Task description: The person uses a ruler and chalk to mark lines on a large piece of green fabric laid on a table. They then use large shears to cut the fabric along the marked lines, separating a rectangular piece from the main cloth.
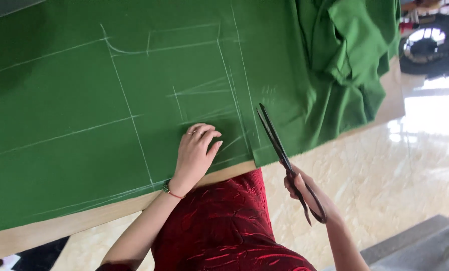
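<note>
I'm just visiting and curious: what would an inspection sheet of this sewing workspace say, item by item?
Surface: wooden table, almost wholly covered; only its near edge shows bare.
Job's things: green fabric spread flat, marked with white chalk lines; long dark scissors, blades at the cloth's edge.
Clutter: the spare end of the same fabric lies bunched at the table's far end.
Hands: left hand pressed flat on the cloth, with a ring and a wrist bracelet; right hand grips the scissor handles.
Cables: nothing seen.
Surroundings: pale glossy tiled floor; a dark round object, hard to tell what; the person wears a red patterned garment.
</note>
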